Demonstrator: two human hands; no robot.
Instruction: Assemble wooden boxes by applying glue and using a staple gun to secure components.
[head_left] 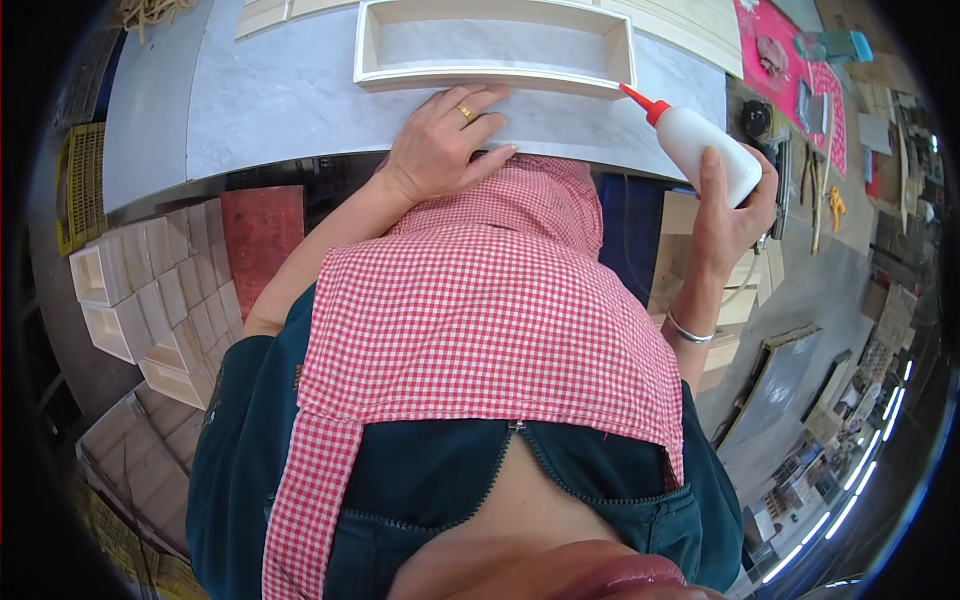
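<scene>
A shallow pale wooden box frame (495,72) lies on the grey tabletop (290,100) in front of me. My left hand (445,140), with a gold ring, rests flat on the table edge just below the frame's near side, fingers spread. My right hand (735,205) grips a white glue bottle (705,145) with a red nozzle. The bottle is tilted, and its tip points at the frame's near right corner. A red-and-white checked apron (480,310) over dark green clothing fills the middle of the view.
Stacks of small pale wooden boxes (150,300) stand on the floor at the left, beside a red board (262,235) and a yellow crate (85,180). A pink mat (770,30) with tools lies far right. Wooden boards (690,230) lean under the table's right side.
</scene>
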